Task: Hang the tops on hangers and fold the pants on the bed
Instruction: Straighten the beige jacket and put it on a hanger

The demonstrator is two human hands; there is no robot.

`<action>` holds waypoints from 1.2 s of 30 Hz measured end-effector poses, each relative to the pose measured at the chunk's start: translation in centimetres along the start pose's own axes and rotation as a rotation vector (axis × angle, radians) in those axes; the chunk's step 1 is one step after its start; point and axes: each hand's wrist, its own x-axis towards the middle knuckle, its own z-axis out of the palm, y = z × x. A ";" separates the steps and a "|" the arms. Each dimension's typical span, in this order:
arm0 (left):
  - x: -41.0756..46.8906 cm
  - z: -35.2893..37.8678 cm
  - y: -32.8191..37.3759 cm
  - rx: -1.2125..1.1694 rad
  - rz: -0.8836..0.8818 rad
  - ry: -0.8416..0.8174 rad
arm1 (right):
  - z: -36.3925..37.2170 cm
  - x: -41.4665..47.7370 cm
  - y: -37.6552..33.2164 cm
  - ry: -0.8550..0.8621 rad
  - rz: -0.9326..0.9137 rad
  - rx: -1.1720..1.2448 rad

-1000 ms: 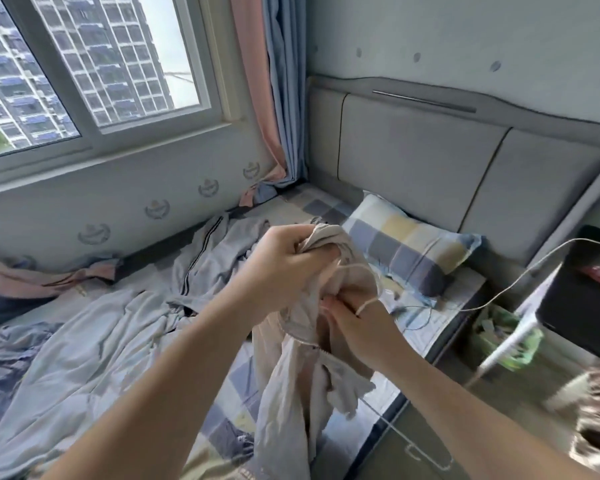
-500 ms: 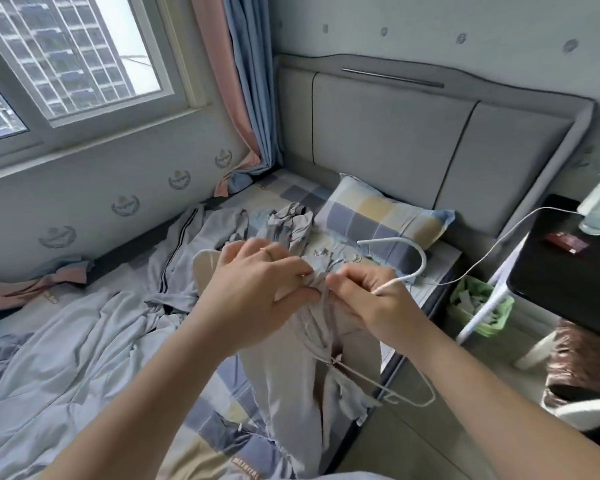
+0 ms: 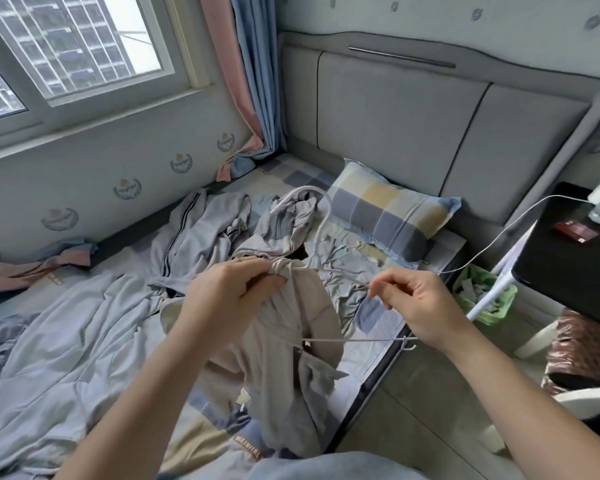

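Two bare hands work close in front of the wearer, above the near edge of a bed (image 3: pixel 374 315). The left hand (image 3: pixel 229 299) grips a bunched knot of beige cloth, the neckline of a top (image 3: pixel 284 375) that hangs down from this grip toward the mattress. It seems to gather the opening small so it sits at the neck of a white wire hanger (image 3: pixel 303 189). The right hand (image 3: pixel 420 306) has its fingers curled, pinching the hanger's bare right shoulder wire between thumb and fingertips. The bottom bar runs level beneath it and disappears into the cloth. The hanger's left half appears to be inside the top, while the right half remains uncovered. The pinch likely steadies the frame so the cloth can be drawn over that side. The hook rises behind the hands, pointing away from the wearer. Beyond them, rumpled grey-blue clothes (image 3: pixel 194 244) lie spread across the checked sheet, one with dark side stripes; whether these are tops or pants I cannot tell. Further back, a checked pillow (image 3: pixel 388 209) leans against a padded grey headboard (image 3: pixel 430 109). To the right, beside the bed, stands a green bin (image 3: pixel 485 296) and a black table (image 3: pixel 568 268). At the far left are a window (image 3: pixel 84 46) and a pink and blue curtain (image 3: pixel 253 81).
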 end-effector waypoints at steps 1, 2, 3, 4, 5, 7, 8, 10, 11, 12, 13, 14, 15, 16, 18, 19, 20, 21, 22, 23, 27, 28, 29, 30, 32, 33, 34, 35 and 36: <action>0.0 0.3 0.4 0.010 -0.003 0.019 | 0.4 0.2 -0.3 -0.013 -0.022 -0.016; 0.0 0.5 0.8 0.013 0.010 0.035 | 0.8 0.4 -0.6 -0.029 -0.041 -0.023; 0.1 0.7 1.0 0.016 0.021 0.044 | 1.1 0.6 -0.9 -0.041 -0.057 -0.024; 0.1 0.8 1.2 0.018 0.034 0.054 | 1.4 0.8 -1.1 -0.043 -0.063 -0.020; 0.2 0.8 1.2 0.019 0.034 0.059 | 1.6 0.9 -1.1 -0.039 -0.066 -0.023; 0.5 0.7 1.0 -0.015 0.014 0.050 | 2.0 1.0 -0.8 0.000 -0.092 -0.076; 0.5 0.8 0.7 -0.049 -0.006 0.042 | 2.1 1.0 -0.5 0.051 -0.131 -0.139; 0.4 1.0 0.1 -0.133 -0.072 0.065 | 2.4 0.7 0.2 0.229 -0.270 -0.322; 0.3 1.2 -0.1 -0.186 -0.114 0.096 | 2.6 0.3 0.4 0.313 -0.339 -0.376; 0.2 1.3 -0.1 -0.236 -0.155 0.128 | 3.0 -0.2 0.6 0.356 -0.385 -0.389; 0.0 1.4 0.0 -0.275 -0.195 0.157 | 3.6 -0.8 0.8 0.342 -0.404 -0.372; -0.1 1.5 0.2 -0.308 -0.228 0.182 | 4.4 -1.4 1.1 0.273 -0.395 -0.351; -0.2 1.5 0.5 -0.334 -0.252 0.200 | 5.3 -1.9 1.5 0.175 -0.353 -0.332; -0.2 1.6 0.7 -0.362 -0.269 0.210 | 6.2 -2.1 1.9 0.068 -0.291 -0.313; -0.2 1.7 1.3 -0.433 -0.297 0.226 | 7.7 -1.9 2.9 -0.101 -0.164 -0.276; -0.1 1.7 1.5 -0.477 -0.308 0.237 | 8.2 -1.6 3.3 -0.159 -0.099 -0.258; 0.0 1.7 1.7 -0.521 -0.316 0.250 | 8.7 -1.2 3.7 -0.206 -0.043 -0.253; 0.0 1.7 1.8 -0.556 -0.318 0.258 | 9.2 -0.9 4.1 -0.232 -0.014 -0.280; 0.1 1.7 1.8 -0.582 -0.317 0.263 | 9.6 -0.6 4.5 -0.236 -0.024 -0.339; 0.1 1.6 1.8 -0.599 -0.312 0.265 | 10.0 -0.4 4.9 -0.226 -0.053 -0.415; 0.0 1.0 0.9 -0.613 -0.298 0.302 | 9.8 0.0 6.4 -0.298 0.144 -0.659; -0.1 0.7 0.6 -0.598 -0.300 0.317 | 9.4 -0.1 7.0 -0.350 0.225 -0.708; -0.1 0.3 0.2 -0.579 -0.306 0.330 | 8.8 -0.3 7.7 -0.381 0.263 -0.765; -0.2 -0.1 -0.2 -0.560 -0.313 0.336 | 8.2 -0.4 8.3 -0.401 0.286 -0.793; -0.6 -0.7 -1.2 -0.524 -0.316 0.300 | 7.0 -0.5 9.2 -0.416 0.320 -0.788; -0.8 -1.0 -1.7 -0.506 -0.318 0.261 | 6.4 -0.3 9.4 -0.425 0.341 -0.784; -1.0 -1.1 -2.2 -0.479 -0.326 0.215 | 5.6 0.0 9.6 -0.416 0.357 -0.786; -1.2 -1.3 -2.7 -0.438 -0.331 0.166 | 5.0 0.3 9.6 -0.396 0.360 -0.784; -1.4 -1.4 -3.1 -0.389 -0.334 0.120 | 4.3 0.5 9.6 -0.370 0.359 -0.774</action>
